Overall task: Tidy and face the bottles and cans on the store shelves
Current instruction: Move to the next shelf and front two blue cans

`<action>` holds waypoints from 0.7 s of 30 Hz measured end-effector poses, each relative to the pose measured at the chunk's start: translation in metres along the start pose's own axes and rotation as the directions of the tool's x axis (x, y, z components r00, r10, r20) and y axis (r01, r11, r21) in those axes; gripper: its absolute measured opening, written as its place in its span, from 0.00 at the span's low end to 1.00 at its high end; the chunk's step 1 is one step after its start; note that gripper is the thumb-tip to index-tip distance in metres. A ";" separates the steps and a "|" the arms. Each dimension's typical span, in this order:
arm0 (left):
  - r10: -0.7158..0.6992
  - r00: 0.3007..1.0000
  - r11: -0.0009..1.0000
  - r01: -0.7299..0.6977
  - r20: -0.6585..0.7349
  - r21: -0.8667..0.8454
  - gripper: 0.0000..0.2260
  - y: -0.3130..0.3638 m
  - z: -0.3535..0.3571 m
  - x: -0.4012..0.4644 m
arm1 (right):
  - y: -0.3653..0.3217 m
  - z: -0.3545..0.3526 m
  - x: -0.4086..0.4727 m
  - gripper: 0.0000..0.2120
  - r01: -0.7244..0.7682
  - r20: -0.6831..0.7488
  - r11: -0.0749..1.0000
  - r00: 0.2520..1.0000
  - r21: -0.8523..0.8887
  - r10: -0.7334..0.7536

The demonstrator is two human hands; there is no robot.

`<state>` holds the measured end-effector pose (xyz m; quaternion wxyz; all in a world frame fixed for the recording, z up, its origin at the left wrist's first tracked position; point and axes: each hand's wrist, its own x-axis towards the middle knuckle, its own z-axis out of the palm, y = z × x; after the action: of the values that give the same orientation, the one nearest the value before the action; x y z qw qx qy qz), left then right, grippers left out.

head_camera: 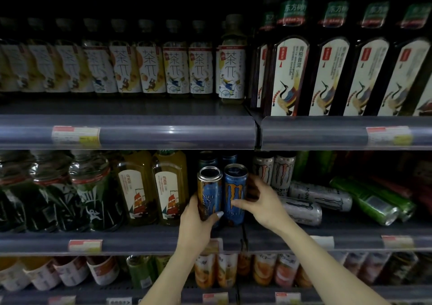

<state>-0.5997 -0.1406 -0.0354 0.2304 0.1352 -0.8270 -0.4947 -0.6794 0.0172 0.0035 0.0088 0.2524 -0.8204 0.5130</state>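
Looks like the facing step on the middle shelf [140,237], energy drink section. The left hand [198,220] is wrapped round the lower half of a blue and gold can [209,191], thumb across the front, and its label sits turned partly sideways. The right hand [259,201] is curled round the blue can [236,192] just beside it, fingers going behind it, thumb on the front, and that one's big logo already faces out. Both cans stand upright near the shelf front, touching or nearly so, with more cans behind them in the dark.

My guess for the next move: twist the left can till the logo comes round, then square the pair to the shelf edge. Slim smooth metal with a glossy print, so they should spin easily in a loose grip, but tall and narrow means tippy.

The bigger job is to the right, where silver cans [320,194] and green cans [371,201] lie on their sides, and being round they'll roll if nudged. Left of the hands are squarish clear plastic tea bottles [138,187] with paper-looking labels, already neat. The shelf edge is a shiny clear plastic strip with price tags [85,245]
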 end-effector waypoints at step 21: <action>-0.067 0.997 0.995 0.065 0.032 0.078 0.34 -0.001 0.007 0.004 | 0.014 0.014 -0.002 0.30 0.005 -0.056 0.996 0.998 0.094 0.000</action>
<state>-0.6071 -0.1376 -0.0383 0.1944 0.1627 -0.8443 -0.4721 -0.6803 0.0108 -0.0150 0.0205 0.2393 -0.7945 0.5578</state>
